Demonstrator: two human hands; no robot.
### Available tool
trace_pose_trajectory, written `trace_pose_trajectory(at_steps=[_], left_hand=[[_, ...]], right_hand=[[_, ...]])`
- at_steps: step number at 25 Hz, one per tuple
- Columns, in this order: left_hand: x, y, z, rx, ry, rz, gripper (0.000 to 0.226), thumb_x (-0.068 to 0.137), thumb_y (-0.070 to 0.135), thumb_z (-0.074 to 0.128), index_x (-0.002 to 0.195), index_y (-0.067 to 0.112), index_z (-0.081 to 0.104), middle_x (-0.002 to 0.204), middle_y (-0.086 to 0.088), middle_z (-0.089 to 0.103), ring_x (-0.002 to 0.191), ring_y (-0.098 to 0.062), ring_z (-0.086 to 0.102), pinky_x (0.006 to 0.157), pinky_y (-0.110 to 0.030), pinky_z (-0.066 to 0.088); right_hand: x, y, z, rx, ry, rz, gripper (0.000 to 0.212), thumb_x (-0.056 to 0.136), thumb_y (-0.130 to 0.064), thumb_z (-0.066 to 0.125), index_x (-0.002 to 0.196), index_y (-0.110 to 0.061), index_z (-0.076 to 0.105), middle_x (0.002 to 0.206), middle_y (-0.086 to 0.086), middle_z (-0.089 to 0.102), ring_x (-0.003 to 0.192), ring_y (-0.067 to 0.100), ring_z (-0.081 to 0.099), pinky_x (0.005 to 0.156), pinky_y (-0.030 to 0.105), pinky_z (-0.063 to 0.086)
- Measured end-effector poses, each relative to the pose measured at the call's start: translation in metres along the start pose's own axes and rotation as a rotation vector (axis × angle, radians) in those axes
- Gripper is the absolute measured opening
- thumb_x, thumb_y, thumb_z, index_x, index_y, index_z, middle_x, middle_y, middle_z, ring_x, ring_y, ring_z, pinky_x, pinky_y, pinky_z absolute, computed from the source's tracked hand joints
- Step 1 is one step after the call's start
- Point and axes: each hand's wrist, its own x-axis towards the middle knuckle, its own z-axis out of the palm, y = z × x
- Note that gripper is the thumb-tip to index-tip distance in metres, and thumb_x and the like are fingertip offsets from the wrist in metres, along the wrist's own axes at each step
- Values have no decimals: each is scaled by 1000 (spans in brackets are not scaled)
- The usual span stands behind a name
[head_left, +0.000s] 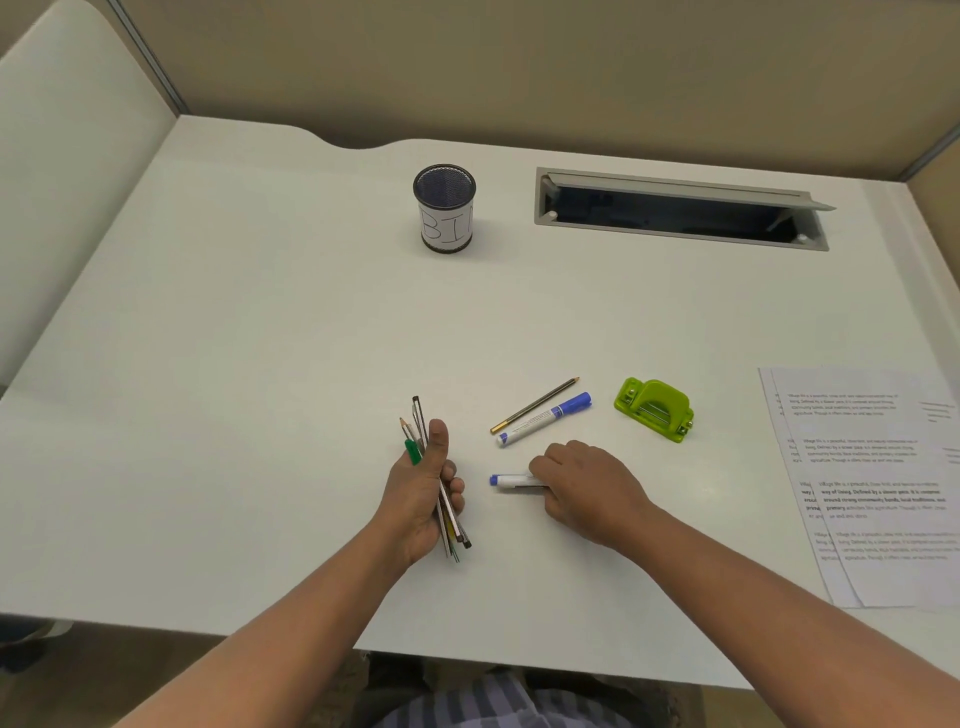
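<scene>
My left hand (421, 493) grips a bundle of pens and pencils (448, 519) upright, thumb pressed along them, just above the white desk (234, 364). My right hand (587, 488) lies to its right and pinches a white marker with a blue cap (506, 480) that rests on the desk. Beyond it lie a second blue-capped marker (545, 418) and a gold-ended pencil (535, 405), side by side. A black mesh pen cup (445, 208) with a white label stands farther back, apart from both hands.
A green hole punch (655, 409) sits right of the loose marker and pencil. Printed paper sheets (872, 483) lie at the desk's right edge. An open grey cable hatch (680, 210) is set into the desk at the back right. Partition walls enclose the desk.
</scene>
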Motion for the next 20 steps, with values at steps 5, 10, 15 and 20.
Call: trace_pose_trajectory(at_steps=[5, 10, 15, 20], left_hand=[[-1, -3, 4, -3, 5, -6, 68, 56, 72, 76, 85, 18, 47, 54, 3, 45, 47, -13, 48, 45, -24, 44], [-7, -8, 15, -2, -217, -48, 89, 46, 95, 60, 80, 13, 63, 64, 1, 61, 53, -16, 58, 49, -26, 48], [-15, -7, 26, -147, -363, -95, 80, 52, 93, 61, 82, 21, 80, 82, 0, 74, 82, -21, 75, 74, -39, 59], [-7, 1, 15, -125, -251, -120, 41, 78, 45, 82, 97, 12, 66, 82, -6, 63, 74, -19, 66, 68, -33, 56]], right_hand=[[-4, -14, -14, 419, 10, 270, 7, 83, -27, 59, 90, -25, 62, 80, -5, 63, 74, 20, 59, 61, 35, 48], [9, -57, -43, 1149, 108, 439, 21, 66, -24, 74, 86, -23, 68, 73, 7, 69, 51, 14, 61, 47, 37, 58], [18, -84, -53, 968, 194, 424, 18, 69, -31, 72, 86, -28, 65, 73, -9, 69, 62, 9, 66, 61, 33, 59], [19, -67, -51, 981, 294, 283, 15, 77, -33, 59, 81, -26, 72, 75, -15, 71, 67, 3, 66, 67, 26, 55]])
